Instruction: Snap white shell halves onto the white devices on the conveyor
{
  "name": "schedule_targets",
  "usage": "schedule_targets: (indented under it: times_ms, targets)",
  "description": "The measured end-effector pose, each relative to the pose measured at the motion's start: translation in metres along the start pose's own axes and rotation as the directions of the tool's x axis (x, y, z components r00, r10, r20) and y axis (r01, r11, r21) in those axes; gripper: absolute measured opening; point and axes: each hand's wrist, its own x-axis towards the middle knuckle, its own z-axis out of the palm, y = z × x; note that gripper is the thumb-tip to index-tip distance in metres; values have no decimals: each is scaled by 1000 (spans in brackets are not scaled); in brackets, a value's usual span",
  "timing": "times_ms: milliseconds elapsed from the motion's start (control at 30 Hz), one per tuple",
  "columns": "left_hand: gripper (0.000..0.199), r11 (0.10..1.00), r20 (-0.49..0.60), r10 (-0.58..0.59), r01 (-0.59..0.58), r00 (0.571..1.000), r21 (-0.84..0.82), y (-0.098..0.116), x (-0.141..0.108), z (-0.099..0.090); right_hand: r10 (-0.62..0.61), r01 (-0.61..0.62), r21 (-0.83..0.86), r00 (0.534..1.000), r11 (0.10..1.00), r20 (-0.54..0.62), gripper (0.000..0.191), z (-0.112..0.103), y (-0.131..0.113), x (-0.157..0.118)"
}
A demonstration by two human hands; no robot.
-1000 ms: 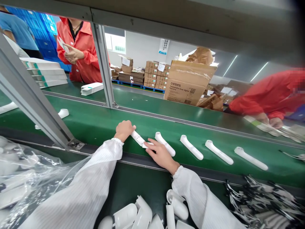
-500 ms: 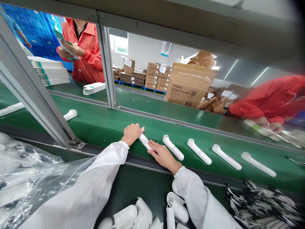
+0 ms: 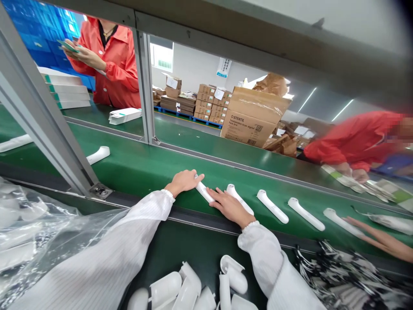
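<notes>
Two bare hands meet at one white handset (image 3: 204,192) on the green belt (image 3: 142,168), and each has a different end of it. Its long axis slants from the far left end down to the near right end. The left hand (image 3: 184,181) comes from the handset's left, fingers curled and nearly closed about the far end, thumb laid along it. The right hand (image 3: 231,206) comes from the handset's right, fingers spread fairly straight, tips against the near end; how firmly they press, I cannot tell. Both hands are equally near.

Right of the handset, the neighbouring handset (image 3: 239,199) lies on a similar slant, partly hidden by the right hand; whether they touch is unclear. Well to the handset's right, a co-worker's hand (image 3: 376,234) reaches over the belt. Nearer the person than the handset, loose white shells (image 3: 166,289) lie on the worktop (image 3: 183,245).
</notes>
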Motion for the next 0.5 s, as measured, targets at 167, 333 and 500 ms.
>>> schedule_targets:
  times_ms: [167, 333, 500]
  targets:
    - [67, 989, -126, -144, 140, 982, -41, -24, 4, -15, 181, -145, 287, 978, 947, -105, 42, -28, -20, -48]
    - [54, 980, -151, -195, 198, 969, 5, -34, 7, -12, 54, -167, 442, 965, 881, 258, 19, -43, -61, -96]
    - [38, 984, -288, -157, 176, 945, 42, -37, -1, -20, 99, -253, 436, 933, 864, 345, 17, -22, -66, -103]
